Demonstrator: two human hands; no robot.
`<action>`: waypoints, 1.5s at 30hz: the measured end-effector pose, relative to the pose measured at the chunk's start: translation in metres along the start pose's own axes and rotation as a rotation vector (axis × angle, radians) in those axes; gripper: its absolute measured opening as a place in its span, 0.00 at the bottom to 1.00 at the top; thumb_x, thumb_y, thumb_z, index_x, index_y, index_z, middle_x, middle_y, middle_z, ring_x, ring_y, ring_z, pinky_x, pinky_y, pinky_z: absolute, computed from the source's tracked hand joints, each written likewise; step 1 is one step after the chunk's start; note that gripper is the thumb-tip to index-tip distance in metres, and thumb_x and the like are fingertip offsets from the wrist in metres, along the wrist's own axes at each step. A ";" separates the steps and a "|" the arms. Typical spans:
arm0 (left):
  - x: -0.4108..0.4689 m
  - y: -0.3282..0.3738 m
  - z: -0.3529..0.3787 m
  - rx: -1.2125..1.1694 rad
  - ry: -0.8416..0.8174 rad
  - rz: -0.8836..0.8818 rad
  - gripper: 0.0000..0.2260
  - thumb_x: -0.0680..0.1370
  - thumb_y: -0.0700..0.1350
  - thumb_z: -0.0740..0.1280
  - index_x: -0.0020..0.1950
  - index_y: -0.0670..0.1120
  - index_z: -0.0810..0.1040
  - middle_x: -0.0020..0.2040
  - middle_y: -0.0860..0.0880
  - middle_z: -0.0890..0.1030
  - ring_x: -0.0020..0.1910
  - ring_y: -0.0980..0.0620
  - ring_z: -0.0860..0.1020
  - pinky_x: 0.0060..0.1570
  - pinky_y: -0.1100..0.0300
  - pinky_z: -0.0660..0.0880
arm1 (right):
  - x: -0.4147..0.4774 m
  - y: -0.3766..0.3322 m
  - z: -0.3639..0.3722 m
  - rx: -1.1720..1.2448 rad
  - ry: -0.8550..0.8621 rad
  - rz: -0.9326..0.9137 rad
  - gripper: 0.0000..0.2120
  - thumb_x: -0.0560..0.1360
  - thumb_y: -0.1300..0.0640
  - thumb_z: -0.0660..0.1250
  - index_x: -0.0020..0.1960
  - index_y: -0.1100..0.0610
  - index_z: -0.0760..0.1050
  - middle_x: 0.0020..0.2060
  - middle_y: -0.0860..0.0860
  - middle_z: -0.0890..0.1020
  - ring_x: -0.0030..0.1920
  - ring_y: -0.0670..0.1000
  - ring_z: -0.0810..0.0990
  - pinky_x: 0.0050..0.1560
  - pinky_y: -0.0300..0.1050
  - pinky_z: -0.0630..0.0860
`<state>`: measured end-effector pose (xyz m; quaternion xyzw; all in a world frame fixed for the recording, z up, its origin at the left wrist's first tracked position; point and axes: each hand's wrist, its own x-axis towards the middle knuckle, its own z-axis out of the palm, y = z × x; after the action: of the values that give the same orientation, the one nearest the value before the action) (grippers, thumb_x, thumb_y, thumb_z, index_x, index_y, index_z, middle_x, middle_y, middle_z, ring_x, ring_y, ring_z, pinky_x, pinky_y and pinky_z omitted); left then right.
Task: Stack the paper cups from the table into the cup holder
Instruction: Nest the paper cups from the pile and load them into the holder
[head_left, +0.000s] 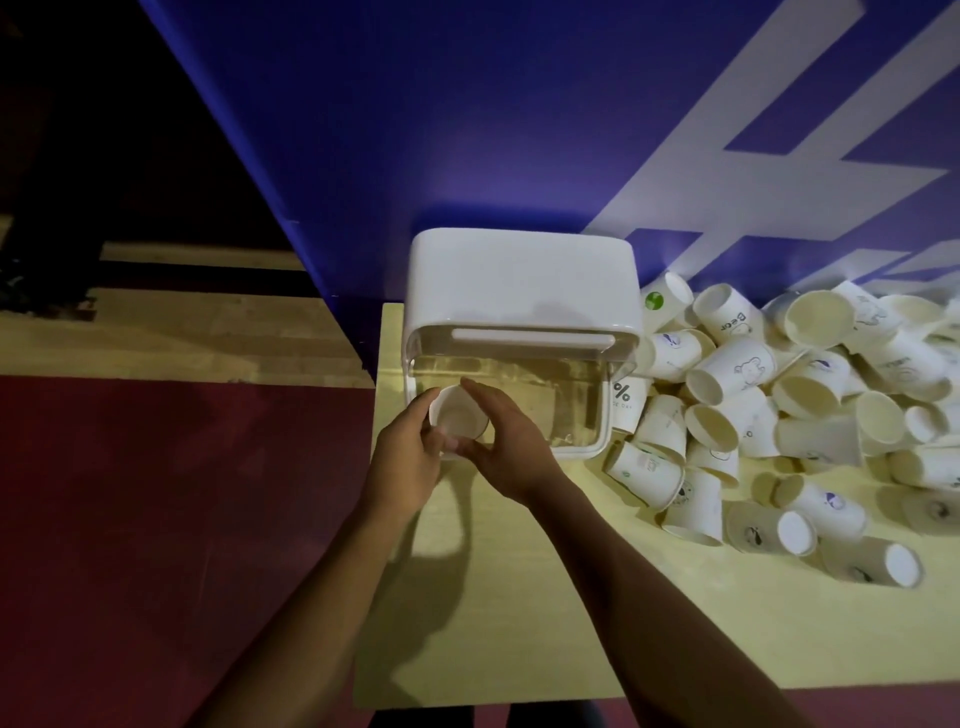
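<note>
A white cup holder (519, 280) with a clear front compartment stands at the table's back left corner. In front of its left side a white paper cup (460, 415) shows its open mouth toward me. My left hand (408, 457) grips the cup's left rim, and my right hand (504, 441) pinches it from the right with thumb and fingers. A large heap of paper cups (779, 405) lies on its side to the right of the holder.
The pale yellow table (571, 597) ends at its left edge just beside my left hand, with red floor below. A blue wall panel with white markings (467, 130) rises right behind the holder. Loose cups (795, 530) reach toward the table's front right.
</note>
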<state>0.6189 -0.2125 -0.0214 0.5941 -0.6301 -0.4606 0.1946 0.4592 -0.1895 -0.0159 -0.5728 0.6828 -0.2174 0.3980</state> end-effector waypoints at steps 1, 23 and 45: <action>0.000 0.001 0.000 -0.008 0.005 -0.013 0.22 0.83 0.36 0.64 0.77 0.51 0.72 0.66 0.50 0.82 0.63 0.51 0.80 0.51 0.76 0.71 | 0.002 0.002 0.000 -0.008 -0.016 0.000 0.38 0.76 0.46 0.75 0.81 0.51 0.63 0.76 0.49 0.71 0.73 0.51 0.71 0.70 0.46 0.70; -0.014 0.214 0.168 0.270 -0.162 0.390 0.24 0.78 0.53 0.71 0.73 0.49 0.72 0.68 0.48 0.76 0.65 0.46 0.76 0.58 0.50 0.77 | -0.173 0.099 -0.134 0.226 0.522 0.360 0.06 0.80 0.58 0.70 0.55 0.52 0.84 0.48 0.43 0.86 0.46 0.40 0.84 0.45 0.32 0.77; -0.032 0.244 0.240 -0.077 0.123 0.137 0.36 0.69 0.50 0.82 0.72 0.56 0.69 0.67 0.56 0.78 0.65 0.54 0.78 0.60 0.48 0.80 | -0.042 0.205 -0.354 -0.276 0.373 0.067 0.48 0.66 0.45 0.83 0.79 0.50 0.63 0.74 0.50 0.73 0.74 0.53 0.70 0.74 0.55 0.69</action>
<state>0.2966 -0.1304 0.0666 0.5689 -0.6380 -0.4327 0.2864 0.0552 -0.1549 0.0503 -0.5486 0.7866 -0.2106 0.1897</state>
